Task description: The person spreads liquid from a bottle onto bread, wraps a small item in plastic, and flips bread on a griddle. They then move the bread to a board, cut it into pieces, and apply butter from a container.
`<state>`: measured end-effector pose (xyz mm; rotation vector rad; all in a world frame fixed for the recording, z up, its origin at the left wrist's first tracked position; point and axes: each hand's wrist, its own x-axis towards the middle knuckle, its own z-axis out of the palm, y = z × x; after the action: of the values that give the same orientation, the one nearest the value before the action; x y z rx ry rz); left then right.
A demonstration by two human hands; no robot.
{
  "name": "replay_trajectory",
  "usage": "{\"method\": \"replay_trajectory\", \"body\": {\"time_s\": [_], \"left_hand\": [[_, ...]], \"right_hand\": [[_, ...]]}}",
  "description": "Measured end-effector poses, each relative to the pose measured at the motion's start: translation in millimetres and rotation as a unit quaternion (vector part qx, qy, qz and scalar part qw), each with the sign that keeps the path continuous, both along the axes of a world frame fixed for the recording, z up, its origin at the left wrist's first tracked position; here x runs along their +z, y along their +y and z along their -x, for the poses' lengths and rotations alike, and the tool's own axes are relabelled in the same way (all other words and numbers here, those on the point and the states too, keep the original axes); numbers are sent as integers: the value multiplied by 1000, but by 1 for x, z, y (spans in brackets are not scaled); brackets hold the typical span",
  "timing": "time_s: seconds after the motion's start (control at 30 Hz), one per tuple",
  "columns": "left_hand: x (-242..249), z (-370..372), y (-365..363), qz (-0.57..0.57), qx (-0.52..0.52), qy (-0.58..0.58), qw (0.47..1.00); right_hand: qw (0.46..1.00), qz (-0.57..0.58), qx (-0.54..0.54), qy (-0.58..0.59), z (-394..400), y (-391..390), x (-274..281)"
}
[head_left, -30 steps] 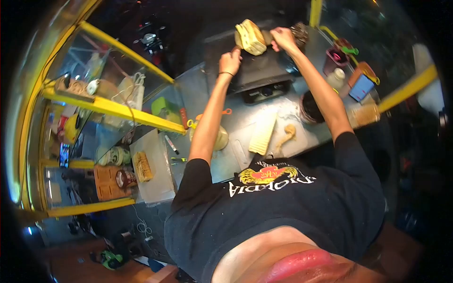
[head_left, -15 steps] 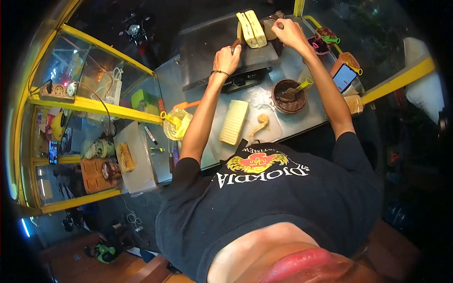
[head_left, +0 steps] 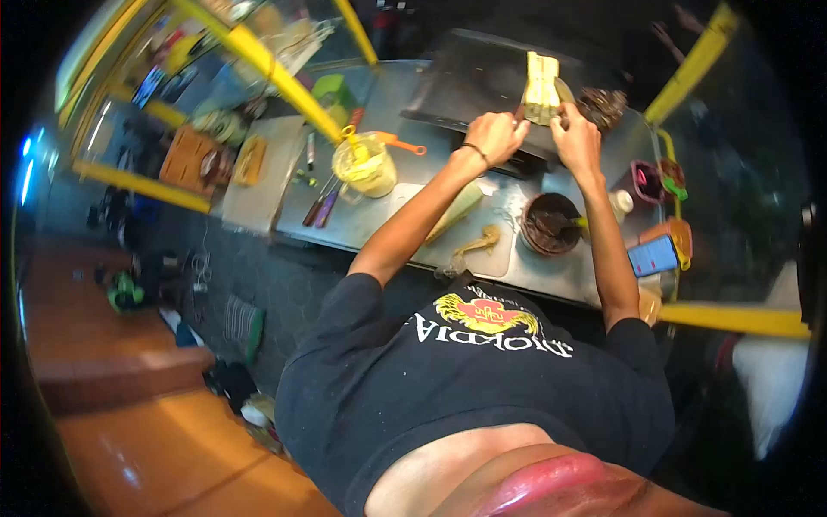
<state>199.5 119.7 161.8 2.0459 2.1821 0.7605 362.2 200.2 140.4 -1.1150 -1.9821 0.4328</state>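
Note:
Two slabs of yellowish bread (head_left: 541,82), pressed side by side, stand at the right part of a black flat griddle (head_left: 465,82). My left hand (head_left: 495,138) is closed round a brown-handled tool at the bread's near left side; its blade is mostly hidden. Fingers of my right hand (head_left: 575,142) grip a flat-bladed spatula (head_left: 564,91), its metal blade against the bread's right side. Below my hands sits a tub of chocolate spread (head_left: 550,228) with a utensil in it. Partly behind my left forearm lies a pale ridged loaf (head_left: 458,209) on a white board (head_left: 495,263).
A pitcher of yellow spread (head_left: 369,168) stands left of my forearm, near purple-handled tools (head_left: 324,211). At right are a phone (head_left: 653,256), small tubs (head_left: 648,183) and a dark crumpled bag (head_left: 603,108). Yellow frame posts (head_left: 271,73) border the counter.
My hands have come closer together, both still gripping their tools by the bread. The head view has swung, so the counter sits differently in the picture.

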Motion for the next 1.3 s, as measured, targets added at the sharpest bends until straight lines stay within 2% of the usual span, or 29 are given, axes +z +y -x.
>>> {"method": "replay_trajectory", "body": {"time_s": [0.17,0.23,0.27,0.37,0.43,0.47,0.5,0.57,0.67,0.77,0.83,0.87,0.9,0.93,0.97,1.0,1.03,1.07,1.1,1.13,1.17,1.23,1.3], "left_hand": [[4,22,21,-26,77,-6,997],[-11,44,37,-62,92,-17,994],[-22,60,48,-75,82,-15,994],[-30,88,44,-65,84,-72,992],[-14,85,18,-13,120,-215,969],[-28,98,19,-44,122,-255,958],[-25,100,6,-30,131,-331,934],[-32,112,-15,0,168,-434,885],[-68,140,-35,66,133,-622,769],[-104,153,-55,69,-2,-752,655],[-104,134,-78,45,48,-694,717],[-124,131,-83,14,44,-609,792],[-148,128,-87,-21,39,-516,855],[-166,119,-101,-34,-9,-309,951],[-180,110,-116,-49,-55,-84,994],[-169,91,-135,-42,-58,2,997],[-154,76,-149,-33,-61,88,994],[-156,77,-149,-6,-51,82,995],[-156,82,-148,21,-41,80,996],[-156,87,-146,16,-45,26,999],[-155,95,-144,17,-49,26,998],[-163,111,-137,-20,-58,-87,994],[-165,130,-134,45,-21,-351,935]], "right_hand": [[998,-18,43,37,38,45,-10],[997,-3,62,50,44,63,-13],[995,45,73,57,45,65,-7],[993,75,79,42,42,81,-6],[994,60,75,54,31,83,-6],[988,122,88,37,19,80,-1],[977,184,103,19,9,72,7],[966,229,121,27,-9,61,6],[936,302,175,34,-29,55,-2],[908,354,217,50,-41,57,-18],[928,335,162,4,-51,43,-16],[930,331,158,8,-57,38,-24],[991,91,94,-24,-63,34,-36],[986,-154,24,-56,-65,24,-45],[999,24,34,-24,-65,-16,-6],[995,43,71,56,-61,-37,-1],[984,3,115,138,-51,-61,0],[960,146,174,164,-45,-83,3],[906,277,249,202,-36,-103,-2],[866,356,291,195,-22,-124,-12],[849,392,334,118,-11,-146,-14],[817,450,362,13,12,-176,-50],[844,457,278,-53,28,-192,-100]]}}
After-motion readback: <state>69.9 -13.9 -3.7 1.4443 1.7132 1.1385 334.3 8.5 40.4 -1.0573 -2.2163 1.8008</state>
